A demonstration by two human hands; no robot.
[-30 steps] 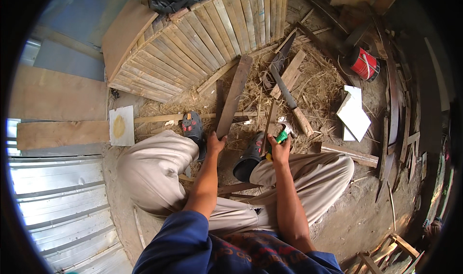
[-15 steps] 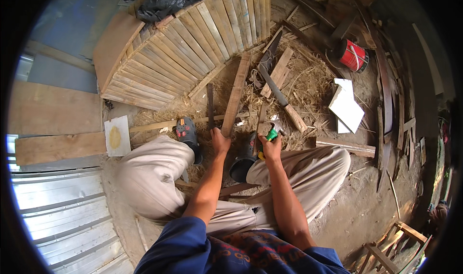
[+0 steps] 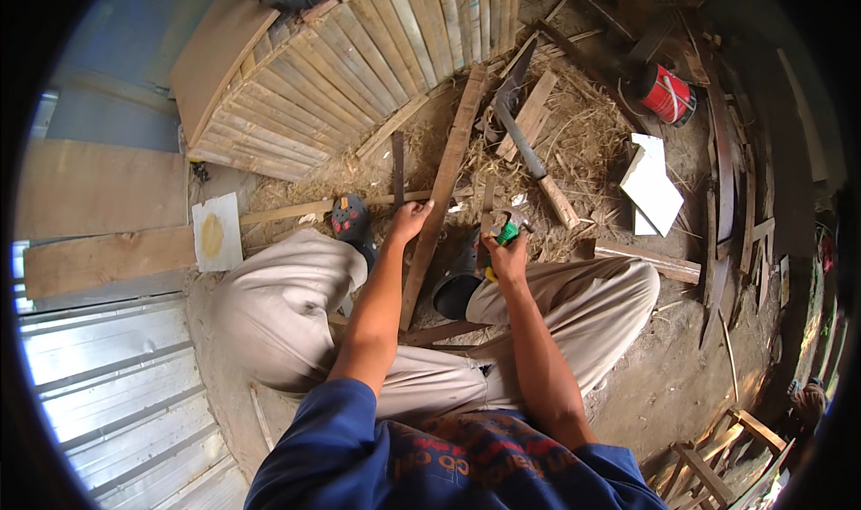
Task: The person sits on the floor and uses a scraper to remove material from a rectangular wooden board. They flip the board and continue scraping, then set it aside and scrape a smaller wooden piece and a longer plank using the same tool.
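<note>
My left hand is closed at the left edge of a long wooden plank, which slants from the slatted panel down between my feet. A narrow dark strip of wood lies just beyond that hand. In my closed right hand is a hammer; its metal head and green grip show above my fingers, with a bit of yellow below. My fingers hide part of the handle. A machete with a wooden handle lies ahead on the straw-strewn ground.
A curved slatted wood panel stands ahead to the left. Farther right are a red bucket, a white board and loose planks. A short timber lies by my right knee. Corrugated metal sheets lie at left.
My left hand has shifted up along the plank, whose near end now shows below it, between my feet. The hammer stays in my right hand. The view has shifted slightly.
</note>
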